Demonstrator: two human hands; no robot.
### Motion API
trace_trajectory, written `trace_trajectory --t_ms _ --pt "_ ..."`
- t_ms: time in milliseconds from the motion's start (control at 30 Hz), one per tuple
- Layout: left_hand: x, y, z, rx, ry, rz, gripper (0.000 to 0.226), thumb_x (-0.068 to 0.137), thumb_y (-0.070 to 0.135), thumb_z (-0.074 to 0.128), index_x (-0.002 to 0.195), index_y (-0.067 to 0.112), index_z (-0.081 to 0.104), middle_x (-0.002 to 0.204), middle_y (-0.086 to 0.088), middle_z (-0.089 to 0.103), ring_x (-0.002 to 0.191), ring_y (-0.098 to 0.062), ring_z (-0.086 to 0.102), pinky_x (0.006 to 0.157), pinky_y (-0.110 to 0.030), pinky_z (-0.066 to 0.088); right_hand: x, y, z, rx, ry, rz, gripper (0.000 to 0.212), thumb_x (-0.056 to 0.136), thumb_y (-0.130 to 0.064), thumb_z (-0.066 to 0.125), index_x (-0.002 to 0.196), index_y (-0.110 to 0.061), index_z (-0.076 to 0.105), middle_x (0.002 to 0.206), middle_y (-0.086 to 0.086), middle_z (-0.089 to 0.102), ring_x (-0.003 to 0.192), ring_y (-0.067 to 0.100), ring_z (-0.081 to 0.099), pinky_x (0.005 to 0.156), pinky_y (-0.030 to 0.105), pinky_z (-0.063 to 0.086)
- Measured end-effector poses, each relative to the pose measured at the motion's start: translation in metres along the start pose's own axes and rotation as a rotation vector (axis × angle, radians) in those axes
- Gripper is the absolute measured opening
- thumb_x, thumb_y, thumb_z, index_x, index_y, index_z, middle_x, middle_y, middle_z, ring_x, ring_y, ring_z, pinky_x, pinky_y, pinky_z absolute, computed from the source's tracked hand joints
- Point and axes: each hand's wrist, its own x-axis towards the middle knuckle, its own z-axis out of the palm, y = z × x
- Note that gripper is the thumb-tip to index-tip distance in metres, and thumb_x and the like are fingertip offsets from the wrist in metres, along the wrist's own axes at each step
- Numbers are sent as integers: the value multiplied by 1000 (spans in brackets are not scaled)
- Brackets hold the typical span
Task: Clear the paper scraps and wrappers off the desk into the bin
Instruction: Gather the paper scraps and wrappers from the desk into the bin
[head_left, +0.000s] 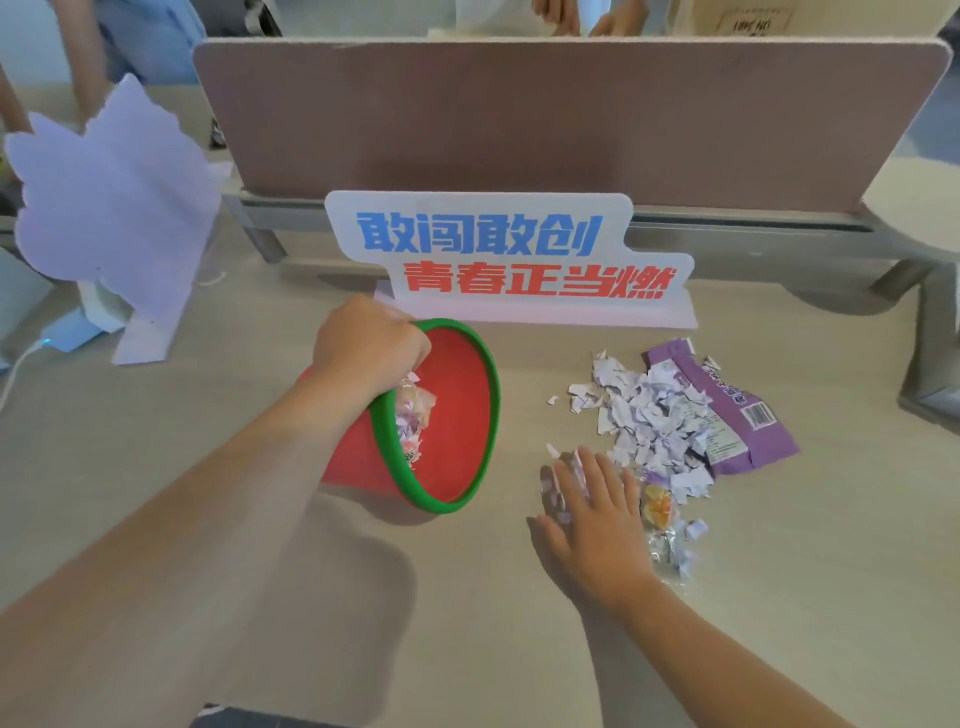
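While tilted on its side with the mouth turned right and toward the near edge, red bin with green rim rests on the desk, left of centre. Gripped at the far-left part of the rim by the left hand, fingers curled closed over the edge. Inside, against the left wall, a small heap of torn paper and crinkled wrappers. To the right of the bin, apart from it, a loose pile of pale paper scraps spread on the desk. Partly under the pile's right side, a flattened purple wrapper with a barcode. At the pile's near edge, a clear wrapper with orange and yellow print, touching the right hand. Right hand open and flat, palm down, fingers spread, resting on the nearest scraps; nothing gripped. Beyond the bin, upright at the far side, a white sign with blue and red lettering. Behind that, a brown partition panel. At far left, a pale cut-out board on a stand.
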Motion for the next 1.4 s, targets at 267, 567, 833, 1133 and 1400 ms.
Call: trace_trajectory --t_ms 267,567,833,1133,1400 --pt "-7 12 7 -95 11 -41 27 52 6 57 70 -13 64 53 -14 54 38 -15 40 43 -26 32 37 22 5 -51 -87 -189 73 84 -67 29 145 -30 12 158 8 10 145 32 1 115 47 0" --pt "-15 8 4 -205 96 -139 27 56 2 58 76 -11 71 58 -20 63 40 -17 38 50 -28 33 50 27 15 107 147 -348 20 91 -25 38 92 -20 57 84 -1 61 68 24 55 61 31 41" --pt "-20 -3 1 -229 105 -128 12 50 4 56 59 -3 62 30 6 33 37 -14 26 49 -26 27 58 21 8 10 17 -369 7 78 -13 60 77 -18 56 65 1 57 37 26 50 34 26 24" --pt "-23 -15 -8 -274 100 -74 40 42 13 54 73 -3 74 51 -9 47 53 -20 35 53 -32 37 72 -13 -75 702 3 182 24 76 10 34 70 -12 42 65 1 43 55 18 34 43 20 29" --pt "-26 -31 -21 -360 61 -71 32 43 12 53 66 1 73 44 -2 48 45 -20 34 51 -29 35 91 -138 -108 1071 -8 108 29 96 -23 35 68 -21 45 64 -3 47 62 18 47 61 35 42"
